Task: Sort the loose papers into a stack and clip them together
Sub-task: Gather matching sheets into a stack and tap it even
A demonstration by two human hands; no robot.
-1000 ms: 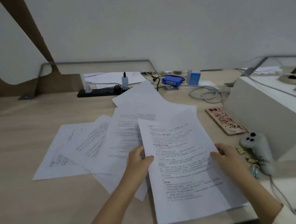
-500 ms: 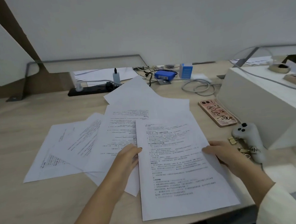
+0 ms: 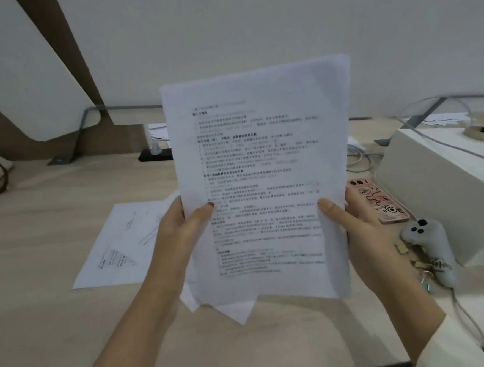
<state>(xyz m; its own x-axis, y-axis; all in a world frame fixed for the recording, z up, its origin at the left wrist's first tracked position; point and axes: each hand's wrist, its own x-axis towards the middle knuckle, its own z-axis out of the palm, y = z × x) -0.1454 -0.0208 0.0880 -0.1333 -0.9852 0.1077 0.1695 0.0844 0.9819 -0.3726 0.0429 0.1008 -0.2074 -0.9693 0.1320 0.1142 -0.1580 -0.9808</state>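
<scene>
Your left hand (image 3: pixel 181 230) grips the printed sheet (image 3: pixel 263 179) at its 8 o'clock edge | your right hand (image 3: pixel 361 232) at 4 o'clock | sheet raised upright above desk (image 3: pixel 42 297) | loose papers (image 3: pixel 119 249) flat at 9 o'clock

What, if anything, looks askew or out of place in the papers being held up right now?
The held papers are not squared: extra corners poke out crookedly below the front sheet's bottom edge, between the left hand and right hand. At least one loose sheet lies ungathered on the desk.
</scene>
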